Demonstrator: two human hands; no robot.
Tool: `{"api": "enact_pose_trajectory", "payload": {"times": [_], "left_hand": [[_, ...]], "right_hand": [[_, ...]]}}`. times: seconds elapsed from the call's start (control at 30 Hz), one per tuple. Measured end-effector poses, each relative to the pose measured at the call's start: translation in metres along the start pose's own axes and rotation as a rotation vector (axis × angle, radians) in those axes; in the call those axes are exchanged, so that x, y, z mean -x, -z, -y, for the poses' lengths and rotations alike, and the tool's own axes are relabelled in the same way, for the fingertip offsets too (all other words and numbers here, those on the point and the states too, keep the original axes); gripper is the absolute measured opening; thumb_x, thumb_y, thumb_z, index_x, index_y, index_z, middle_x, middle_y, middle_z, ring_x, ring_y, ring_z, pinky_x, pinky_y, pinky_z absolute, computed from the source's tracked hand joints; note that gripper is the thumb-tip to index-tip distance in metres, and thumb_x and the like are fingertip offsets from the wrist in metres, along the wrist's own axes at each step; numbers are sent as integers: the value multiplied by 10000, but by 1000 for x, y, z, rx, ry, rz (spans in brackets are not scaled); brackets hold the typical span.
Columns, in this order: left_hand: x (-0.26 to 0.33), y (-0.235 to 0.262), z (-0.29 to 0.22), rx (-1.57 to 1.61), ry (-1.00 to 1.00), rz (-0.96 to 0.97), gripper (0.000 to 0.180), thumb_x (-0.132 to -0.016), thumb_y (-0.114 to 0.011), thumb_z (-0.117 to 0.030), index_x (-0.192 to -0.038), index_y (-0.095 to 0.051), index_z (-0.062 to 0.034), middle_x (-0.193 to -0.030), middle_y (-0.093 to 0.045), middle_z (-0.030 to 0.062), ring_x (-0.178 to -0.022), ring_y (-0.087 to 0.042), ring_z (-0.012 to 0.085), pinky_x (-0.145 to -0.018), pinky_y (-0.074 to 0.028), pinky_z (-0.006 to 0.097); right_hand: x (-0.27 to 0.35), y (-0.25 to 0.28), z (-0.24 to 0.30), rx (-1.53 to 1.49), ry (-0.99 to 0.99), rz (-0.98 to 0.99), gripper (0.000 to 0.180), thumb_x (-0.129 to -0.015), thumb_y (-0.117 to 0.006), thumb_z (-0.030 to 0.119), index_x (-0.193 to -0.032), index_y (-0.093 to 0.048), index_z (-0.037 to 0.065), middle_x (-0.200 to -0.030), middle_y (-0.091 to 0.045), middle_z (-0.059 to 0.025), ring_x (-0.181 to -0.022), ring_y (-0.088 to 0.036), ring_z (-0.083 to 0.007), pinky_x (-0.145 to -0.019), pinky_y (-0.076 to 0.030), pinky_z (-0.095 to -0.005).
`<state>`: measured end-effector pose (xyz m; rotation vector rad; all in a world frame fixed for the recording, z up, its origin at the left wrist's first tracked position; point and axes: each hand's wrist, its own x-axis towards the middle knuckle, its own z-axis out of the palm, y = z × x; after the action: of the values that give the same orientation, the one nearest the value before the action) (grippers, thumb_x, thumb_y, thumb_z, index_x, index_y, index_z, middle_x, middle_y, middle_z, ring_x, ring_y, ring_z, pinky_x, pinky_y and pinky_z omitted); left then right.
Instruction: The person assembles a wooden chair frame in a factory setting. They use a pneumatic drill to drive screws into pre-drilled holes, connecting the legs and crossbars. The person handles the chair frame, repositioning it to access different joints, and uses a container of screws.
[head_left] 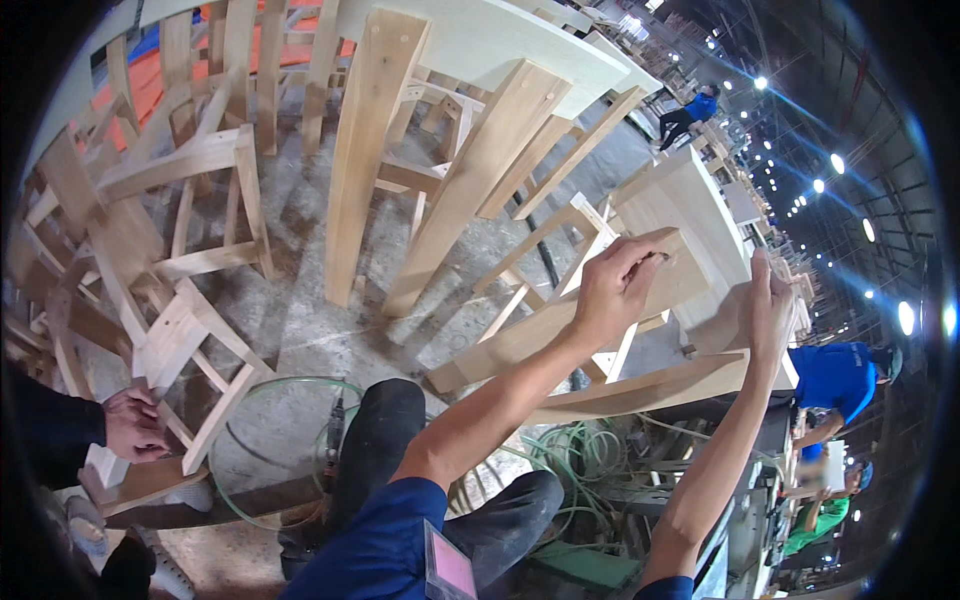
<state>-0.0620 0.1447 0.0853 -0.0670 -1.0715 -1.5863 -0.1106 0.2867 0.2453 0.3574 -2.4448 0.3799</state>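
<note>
A pale wooden table or bench (650,205) lies tipped in front of me, its flat top turned away to the right. Its nearer leg (520,335) slants down to the left, and another leg (650,388) runs lower. My left hand (618,285) is closed in a pinch at the upper end of the nearer leg; a small dark thing shows at the fingertips, too small to name. Further right, my right hand (768,305) holds the edge of the tabletop, fingers together and partly hidden from view.
A similar table (500,45) with thick legs stands ahead. Wooden stool frames (200,165) crowd the left, where another person's hand (137,425) holds one frame (185,340). Green air hoses (580,455) coil below; a tool (335,430) hangs near my knee. Workers (835,380) are at right.
</note>
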Motion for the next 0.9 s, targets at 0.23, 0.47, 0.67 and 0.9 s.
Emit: {"api": "enact_pose_trajectory", "payload": {"times": [0.23, 0.47, 0.67, 0.9], "left_hand": [[12, -3, 14, 125, 12, -103, 146, -898, -673, 2, -1043, -676, -15, -860, -622, 40, -620, -487, 46, -518, -392, 230], [7, 2, 16, 3, 36, 19, 163, -890, -633, 8, -1051, -650, -8, -871, -632, 144, -655, -638, 263, -573, -490, 346], [8, 5, 23, -25, -83, -15, 188, -874, -665, 17, -1060, -650, -9, -871, -658, 110, -607, -591, 162, -532, -460, 284], [13, -4, 23, -194, -257, 20, 196, -852, -666, 27, -1045, -634, 20, -943, -648, 156, -712, -668, 300, -609, -548, 375]], "right_hand": [[-1, -5, 8, 24, -10, -41, 778, -929, -493, 637, -760, -635, -109, -635, -541, -220, -651, -517, -279, -717, -451, -452], [-5, -4, 2, 48, -66, 3, 758, -928, -503, 627, -849, -659, -110, -642, -545, -203, -683, -527, -258, -726, -455, -418], [-3, -7, 12, 36, -73, -18, 780, -923, -485, 651, -926, -688, -102, -658, -573, -201, -704, -548, -261, -745, -459, -416], [-2, -13, 6, 3, -11, -157, 784, -911, -503, 652, -655, -593, -84, -530, -472, -138, -579, -473, -250, -629, -412, -434]]}}
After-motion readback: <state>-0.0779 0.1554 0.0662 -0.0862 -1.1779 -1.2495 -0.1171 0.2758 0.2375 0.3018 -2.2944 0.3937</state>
